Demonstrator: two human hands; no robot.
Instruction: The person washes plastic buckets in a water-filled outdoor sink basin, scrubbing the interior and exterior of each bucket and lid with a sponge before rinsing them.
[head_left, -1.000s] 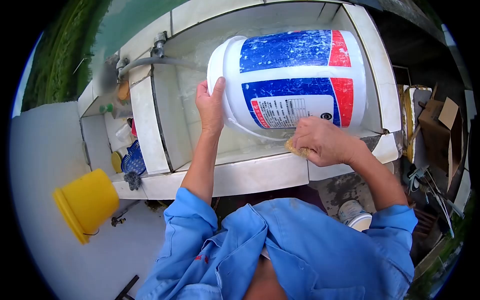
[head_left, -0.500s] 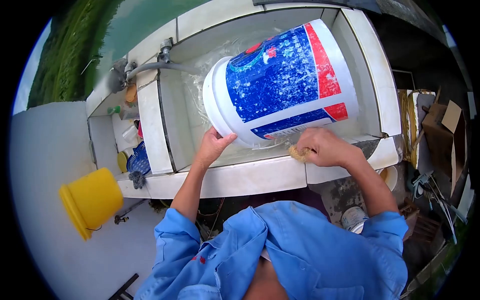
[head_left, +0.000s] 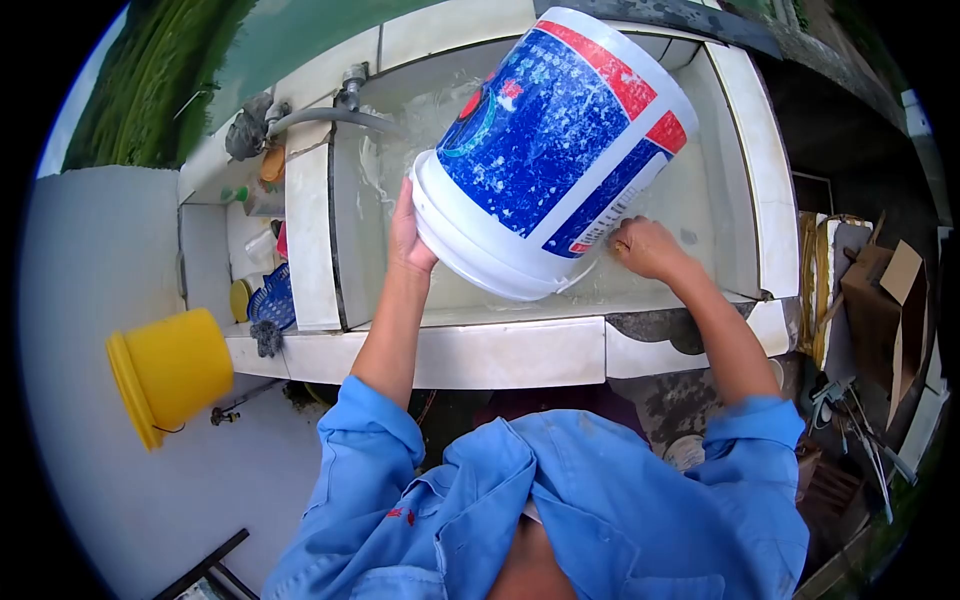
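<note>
A white plastic bucket (head_left: 545, 165) with a worn blue and red label lies tilted over the water in the tiled basin (head_left: 470, 345). My left hand (head_left: 408, 228) is closed on the rim end of the bucket, with the thumb hidden partly by it. Close to the label's lower right side is my right hand (head_left: 648, 248), its fingers curled round a tan scrubber (head_left: 619, 246). Only a small bit of that scrubber shows. A thin bucket handle (head_left: 580, 277) hangs below the rim, near my right hand.
A grey hose (head_left: 335, 116) from a tap (head_left: 352, 85) reaches into the basin. Left of it, a side compartment holds a blue basket (head_left: 272, 298) and bottles. A yellow bucket (head_left: 172, 368) hangs at the left wall. Cardboard (head_left: 880, 300) stands at the right.
The bucket has turned, its base end now raised farther up and its rim end lower. My right hand has moved up from the basin's front edge to the bucket's side with the scrubber.
</note>
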